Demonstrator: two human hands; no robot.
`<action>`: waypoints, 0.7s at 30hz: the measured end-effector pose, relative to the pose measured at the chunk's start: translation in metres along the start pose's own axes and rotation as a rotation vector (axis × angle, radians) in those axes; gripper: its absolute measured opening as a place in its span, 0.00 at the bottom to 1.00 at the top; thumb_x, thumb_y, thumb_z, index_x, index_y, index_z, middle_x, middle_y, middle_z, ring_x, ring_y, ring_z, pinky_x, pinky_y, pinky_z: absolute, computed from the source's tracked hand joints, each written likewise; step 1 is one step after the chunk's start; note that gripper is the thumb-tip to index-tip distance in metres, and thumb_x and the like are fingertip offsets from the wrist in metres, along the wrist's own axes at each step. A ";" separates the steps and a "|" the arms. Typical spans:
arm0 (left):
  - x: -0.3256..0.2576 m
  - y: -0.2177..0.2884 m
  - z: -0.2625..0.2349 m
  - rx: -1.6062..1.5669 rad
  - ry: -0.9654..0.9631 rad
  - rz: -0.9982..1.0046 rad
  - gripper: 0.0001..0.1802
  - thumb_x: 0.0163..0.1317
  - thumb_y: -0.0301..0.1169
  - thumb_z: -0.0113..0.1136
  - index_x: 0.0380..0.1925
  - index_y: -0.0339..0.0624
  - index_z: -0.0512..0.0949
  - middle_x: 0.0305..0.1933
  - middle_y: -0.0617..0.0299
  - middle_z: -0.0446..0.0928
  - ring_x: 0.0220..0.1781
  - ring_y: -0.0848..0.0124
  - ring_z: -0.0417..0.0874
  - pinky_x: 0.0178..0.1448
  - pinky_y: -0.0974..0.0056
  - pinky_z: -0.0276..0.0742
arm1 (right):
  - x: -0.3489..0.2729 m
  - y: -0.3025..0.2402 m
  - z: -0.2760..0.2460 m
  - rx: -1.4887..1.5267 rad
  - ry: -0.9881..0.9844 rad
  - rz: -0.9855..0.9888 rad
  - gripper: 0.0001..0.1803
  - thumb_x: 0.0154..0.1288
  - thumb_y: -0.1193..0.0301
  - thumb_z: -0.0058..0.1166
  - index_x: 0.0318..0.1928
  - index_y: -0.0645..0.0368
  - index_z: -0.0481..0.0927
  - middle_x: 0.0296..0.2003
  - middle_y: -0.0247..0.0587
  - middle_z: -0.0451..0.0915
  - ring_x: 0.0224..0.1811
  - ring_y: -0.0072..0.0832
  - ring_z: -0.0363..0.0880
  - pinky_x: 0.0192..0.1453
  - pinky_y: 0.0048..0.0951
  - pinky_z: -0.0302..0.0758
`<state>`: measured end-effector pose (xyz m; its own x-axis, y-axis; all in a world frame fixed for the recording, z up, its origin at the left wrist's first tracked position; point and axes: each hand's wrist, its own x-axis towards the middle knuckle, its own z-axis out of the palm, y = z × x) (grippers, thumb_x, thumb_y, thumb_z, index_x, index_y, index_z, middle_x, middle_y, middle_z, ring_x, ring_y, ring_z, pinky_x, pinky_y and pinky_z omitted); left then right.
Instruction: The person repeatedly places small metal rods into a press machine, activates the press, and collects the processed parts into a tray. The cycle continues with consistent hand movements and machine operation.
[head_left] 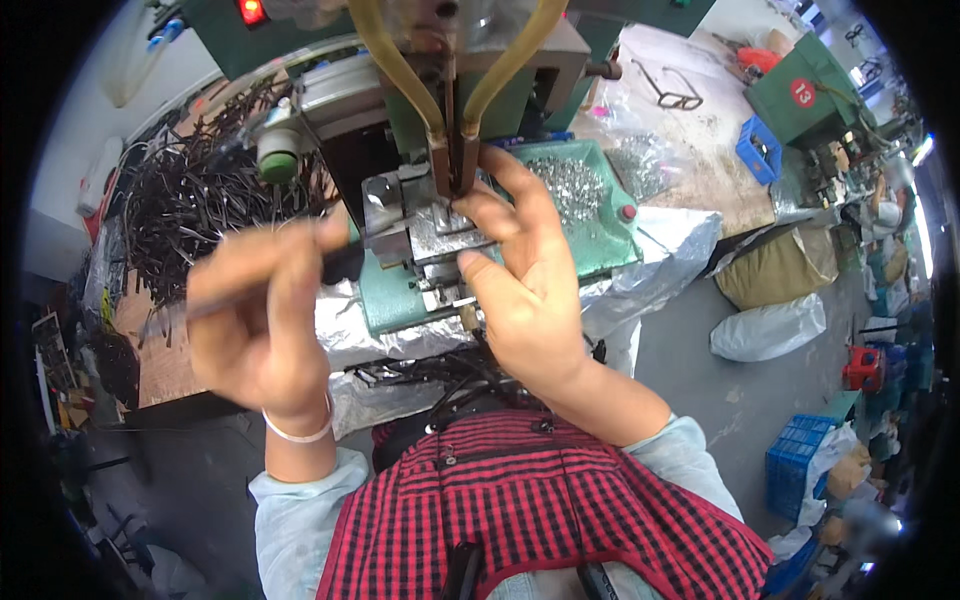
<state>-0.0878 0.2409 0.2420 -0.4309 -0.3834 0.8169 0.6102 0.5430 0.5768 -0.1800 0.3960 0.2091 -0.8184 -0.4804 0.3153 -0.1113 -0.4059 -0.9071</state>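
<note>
My left hand (262, 325), smeared by motion, is to the left of a metal jig (425, 235). Its fingers are closed round a thin dark strip (215, 302) that looks like a glasses temple. At the jig's right side, my right hand (530, 285) has its thumb and fingers bent against the metal, their tips right below two copper-coloured electrodes (455, 160). Whatever those fingertips pinch is too small or hidden to make out. Beside this hand, a green tray (615, 235) carries many small shiny metal parts (570, 188).
A heap of dark strips (215, 185) covers the bench's left side. Yellowish hoses (400, 75) hang above the jig. Farther right lie a glasses frame (680, 100) and a blue bin (758, 150). Foil (665, 255) covers the near bench edge. Sacks (775, 270) are on the floor.
</note>
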 end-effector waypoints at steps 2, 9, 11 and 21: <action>-0.023 0.002 0.000 0.026 -0.070 0.063 0.08 0.64 0.18 0.68 0.41 0.30 0.79 0.38 0.44 0.86 0.41 0.59 0.89 0.46 0.60 0.86 | 0.002 0.001 -0.009 -0.290 -0.043 -0.132 0.37 0.60 0.85 0.45 0.72 0.71 0.60 0.65 0.61 0.73 0.63 0.44 0.79 0.71 0.42 0.72; -0.053 0.004 0.012 0.545 -0.448 0.344 0.16 0.50 0.28 0.81 0.39 0.39 0.86 0.48 0.49 0.88 0.33 0.66 0.86 0.33 0.66 0.80 | 0.022 0.028 -0.122 -0.410 0.212 0.051 0.30 0.69 0.85 0.45 0.72 0.62 0.67 0.60 0.49 0.83 0.66 0.30 0.77 0.69 0.31 0.71; -0.048 -0.009 0.033 0.514 -0.460 0.415 0.16 0.50 0.27 0.81 0.37 0.39 0.85 0.47 0.50 0.87 0.30 0.68 0.84 0.30 0.67 0.78 | 0.014 0.045 -0.133 -0.495 0.233 0.069 0.29 0.68 0.85 0.46 0.70 0.62 0.70 0.59 0.51 0.83 0.63 0.32 0.80 0.68 0.30 0.72; -0.056 -0.035 0.045 0.475 -0.369 0.474 0.16 0.53 0.21 0.78 0.41 0.40 0.84 0.40 0.52 0.87 0.28 0.64 0.84 0.29 0.64 0.79 | 0.020 0.061 -0.170 -0.847 0.387 -0.076 0.15 0.65 0.76 0.60 0.52 0.57 0.84 0.45 0.47 0.86 0.49 0.38 0.85 0.58 0.35 0.77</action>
<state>-0.1150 0.2775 0.1761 -0.4395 0.1997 0.8758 0.4702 0.8819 0.0349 -0.2986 0.4935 0.1125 -0.9061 -0.1217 0.4052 -0.4212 0.3499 -0.8368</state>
